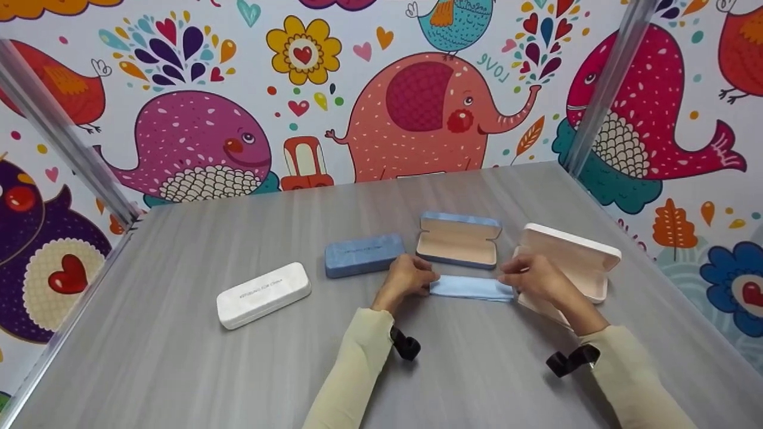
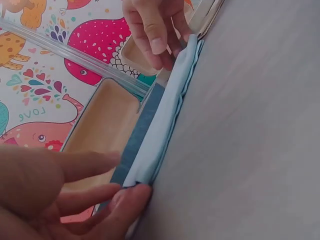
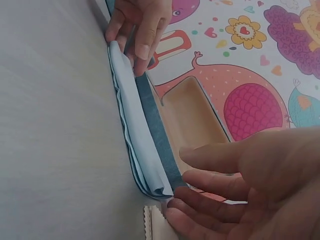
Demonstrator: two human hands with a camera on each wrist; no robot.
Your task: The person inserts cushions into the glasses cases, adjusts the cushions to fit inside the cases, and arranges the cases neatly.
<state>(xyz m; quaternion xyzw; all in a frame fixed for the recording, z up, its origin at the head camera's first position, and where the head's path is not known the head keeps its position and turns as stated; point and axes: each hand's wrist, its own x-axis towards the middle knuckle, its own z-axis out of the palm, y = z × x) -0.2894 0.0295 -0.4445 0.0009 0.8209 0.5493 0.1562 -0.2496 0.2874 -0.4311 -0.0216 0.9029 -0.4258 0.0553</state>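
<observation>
A folded light blue cloth (image 1: 471,288) lies as a narrow strip on the table, just in front of an open blue glasses case (image 1: 458,247). My left hand (image 1: 408,276) is at the cloth's left end, its fingertips touching the folded edge and the thumb held apart. At the other end is my right hand (image 1: 536,275), fingers loosely extended beside the cloth corner. In the right wrist view, its thumb and fingertips (image 3: 187,152) stand apart with nothing pinched. A cream cloth with a zigzag edge (image 3: 156,222) shows below that hand.
An open white glasses case (image 1: 569,256) stands on the right, partly behind my right hand. Left of my left hand sit a closed blue case (image 1: 363,255) and a closed white case (image 1: 264,295). Printed panels (image 1: 310,119) border the grey table (image 1: 179,357).
</observation>
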